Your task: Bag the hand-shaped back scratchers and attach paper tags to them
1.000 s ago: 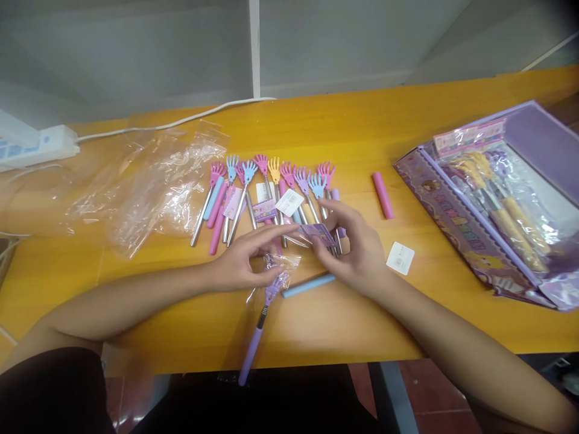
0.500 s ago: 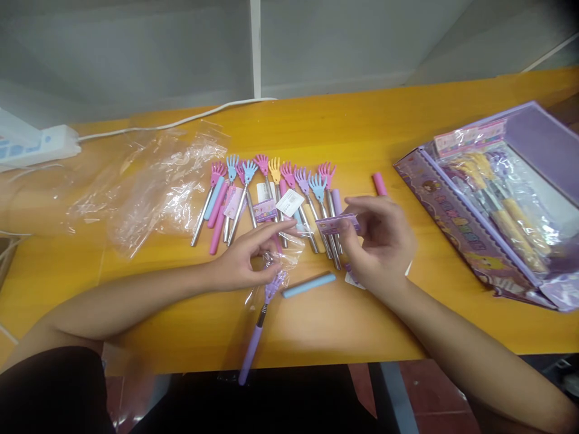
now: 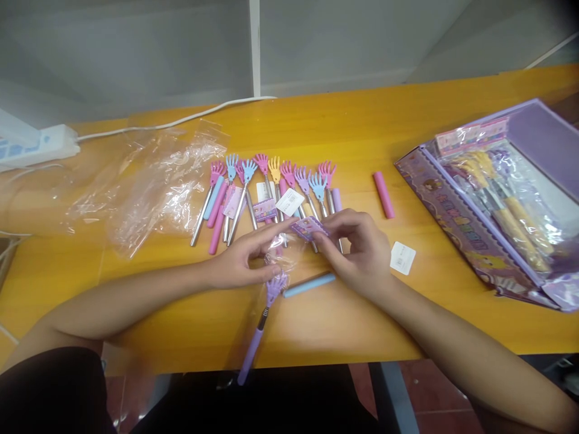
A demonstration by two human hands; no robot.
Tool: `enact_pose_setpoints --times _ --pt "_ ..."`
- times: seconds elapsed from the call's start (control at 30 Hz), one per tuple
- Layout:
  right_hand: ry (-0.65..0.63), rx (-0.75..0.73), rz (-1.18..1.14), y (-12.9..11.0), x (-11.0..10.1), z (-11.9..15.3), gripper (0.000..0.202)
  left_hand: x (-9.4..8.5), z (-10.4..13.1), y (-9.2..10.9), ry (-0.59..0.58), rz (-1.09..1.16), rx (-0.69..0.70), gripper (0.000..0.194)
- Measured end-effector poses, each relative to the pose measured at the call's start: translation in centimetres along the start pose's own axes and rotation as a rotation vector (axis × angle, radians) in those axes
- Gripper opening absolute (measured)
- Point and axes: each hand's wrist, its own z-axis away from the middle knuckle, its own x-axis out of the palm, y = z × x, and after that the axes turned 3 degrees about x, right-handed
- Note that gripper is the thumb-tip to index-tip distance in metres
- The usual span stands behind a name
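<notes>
My left hand [image 3: 246, 256] pinches the top of a clear plastic bag [image 3: 289, 256]. Inside that bag hangs a purple hand-shaped scratcher [image 3: 274, 288], its purple handle pointing down past the table's front edge. Between the thumb and fingers of my right hand [image 3: 357, 253] is a folded purple printed card [image 3: 310, 226], held at the bag's mouth close to my left fingertips. Behind both hands lies a row of scratchers with pink, blue, yellow and purple heads [image 3: 275, 171]. A light blue tube [image 3: 310, 284] rests just right of the bagged scratcher.
Clear plastic bags [image 3: 167, 193] are heaped at the left, near a white power strip [image 3: 45, 147] and its cable. At the right stands an open purple box [image 3: 470, 223] with bagged scratchers. A pink tube [image 3: 383, 194] and a white tag [image 3: 402, 258] lie before it.
My right hand has moved left with the card, bringing it to the bag's mouth. The pink tube and white tag at the right are now uncovered. My left hand has barely moved.
</notes>
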Motion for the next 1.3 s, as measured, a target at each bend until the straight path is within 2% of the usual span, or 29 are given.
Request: enact_pose_setpoints --times 0.37,0.57,0.73,0.93,1.07,1.3 --pt "-0.012 -0.076 0.091 -0.1 -0.4 -0.8 0.016 -1.0 -0.3 0.1 -0.102 0.195 -0.070 0.088" --pt "-0.073 -0.150 0.150 -0.4 -0.7 -1.0 0.014 -1.3 0.0 -0.7 -0.042 0.148 -0.053 0.085" --pt "-0.122 -0.206 0.175 -0.7 -0.8 -1.2 0.012 -1.3 -0.2 -0.3 -0.104 0.233 -0.132 0.095" --pt "-0.185 -0.237 0.154 -0.8 -1.1 -1.0 0.017 -1.1 -0.4 0.3 -0.108 0.315 -0.165 0.089" --pt "-0.199 -0.297 0.175 -0.8 -1.2 -1.1 0.021 -1.1 -0.4 0.4 -0.105 0.286 -0.155 0.087" --pt "-0.169 -0.335 0.272 -1.0 -1.0 -1.1 0.023 -1.2 -0.6 0.1 -0.088 0.171 -0.055 0.079"
